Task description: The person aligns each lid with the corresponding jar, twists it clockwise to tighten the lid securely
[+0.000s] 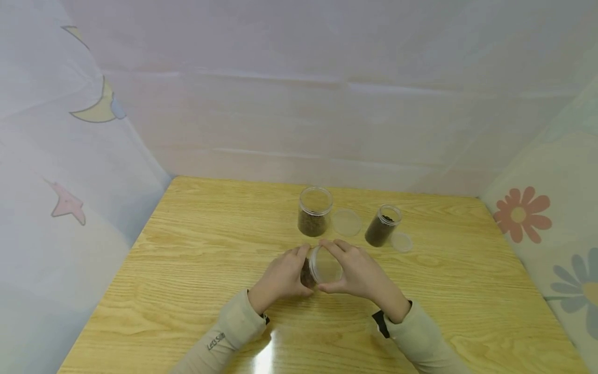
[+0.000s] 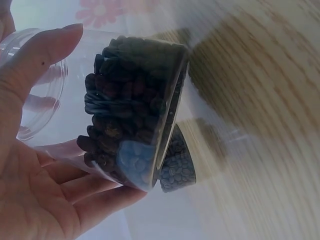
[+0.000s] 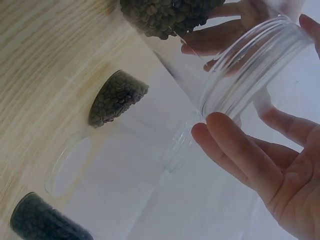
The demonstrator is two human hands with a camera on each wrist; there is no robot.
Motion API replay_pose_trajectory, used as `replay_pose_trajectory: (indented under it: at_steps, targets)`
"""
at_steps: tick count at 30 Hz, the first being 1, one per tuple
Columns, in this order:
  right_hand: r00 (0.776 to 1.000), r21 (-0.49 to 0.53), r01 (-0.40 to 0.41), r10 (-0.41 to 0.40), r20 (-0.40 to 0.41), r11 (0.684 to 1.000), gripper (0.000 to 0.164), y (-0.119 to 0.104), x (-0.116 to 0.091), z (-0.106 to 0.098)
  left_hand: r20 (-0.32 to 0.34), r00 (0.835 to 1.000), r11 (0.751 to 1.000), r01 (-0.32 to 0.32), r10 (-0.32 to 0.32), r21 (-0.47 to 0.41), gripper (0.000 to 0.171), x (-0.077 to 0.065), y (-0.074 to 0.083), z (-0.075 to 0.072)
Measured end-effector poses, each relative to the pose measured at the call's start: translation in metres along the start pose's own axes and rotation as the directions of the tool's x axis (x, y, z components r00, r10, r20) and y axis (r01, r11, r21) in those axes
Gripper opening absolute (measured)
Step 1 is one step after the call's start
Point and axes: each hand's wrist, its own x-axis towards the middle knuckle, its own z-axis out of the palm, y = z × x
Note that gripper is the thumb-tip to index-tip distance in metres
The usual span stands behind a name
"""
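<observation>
While the left grip (image 1: pixel 284 274) holds a jar (image 2: pixel 132 105), the right (image 1: pixel 358 271) pinches its lid (image 1: pixel 328 266).

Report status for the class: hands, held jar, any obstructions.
Left hand gripping the jar, right hand around its top. Jar tilted, dark beans inside. Open wide jar and open slim jar beyond, neither between the hands.

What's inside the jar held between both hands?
Dark beans lie at one end of the jar; no beans show at the other. The pile's middle cannot be seen, covered by the outer beans.
</observation>
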Motion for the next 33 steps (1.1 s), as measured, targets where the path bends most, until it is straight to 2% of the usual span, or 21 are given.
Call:
replay_pose_trajectory:
  at_steps: [8,20,25,30,33]
  targets:
    - [0.998,0.008,-0.043,0.043,-0.034,0.999,0.082,-0.003,0.000,0.002,-0.023,1.000,1.000,-0.010,0.010,-0.005,0.093,0.000,-0.001,0.002]
    - [0.978,0.017,-0.199,0.200,-0.056,0.980,0.079,-0.013,-0.001,0.006,-0.041,0.999,1.000,-0.019,0.019,-0.005,0.089,-0.003,0.000,0.001]
    - [0.957,0.025,-0.284,0.285,-0.054,0.959,0.077,-0.019,0.000,0.007,-0.045,0.999,1.000,-0.019,0.019,-0.002,0.088,-0.004,0.001,0.001]
    - [0.925,0.022,-0.378,0.378,-0.018,0.926,0.078,-0.022,0.001,0.008,-0.052,0.998,0.999,-0.043,0.043,0.000,0.088,-0.005,0.001,0.002]
    - [0.913,0.022,-0.407,0.407,0.000,0.913,0.078,-0.024,0.002,0.008,-0.054,0.997,0.999,-0.053,0.053,0.002,0.086,-0.005,0.001,0.002]
